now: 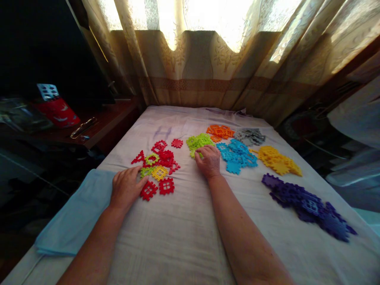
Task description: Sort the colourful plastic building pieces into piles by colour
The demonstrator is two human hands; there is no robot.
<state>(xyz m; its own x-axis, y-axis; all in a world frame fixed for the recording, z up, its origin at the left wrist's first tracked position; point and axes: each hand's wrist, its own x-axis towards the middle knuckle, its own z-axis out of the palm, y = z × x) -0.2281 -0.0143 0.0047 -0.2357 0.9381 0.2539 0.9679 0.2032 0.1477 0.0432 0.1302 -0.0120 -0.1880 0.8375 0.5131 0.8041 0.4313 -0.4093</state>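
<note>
My left hand (126, 187) rests at the left edge of a mixed cluster of plastic interlocking pieces, thumb and forefinger apart. Its fingertips touch or nearly touch a light green piece (146, 171). Beside that lie a yellow window piece (159, 173), a second light green piece (152, 159) and two red window pieces (166, 186). More red pieces (166, 157) are heaped just behind. My right hand (209, 160) is at the near edge of a light green pile (198, 140), fingers curled down; whatever is under them is hidden.
Sorted piles lie to the right: orange (220, 132), grey (249, 137), blue (237, 155), yellow (279, 160) and purple (308, 204). A folded light blue cloth (78, 215) lies on the left. Beyond the bed sheet (175, 237) hangs a curtain (196, 67); a wooden desk (109, 122) stands left.
</note>
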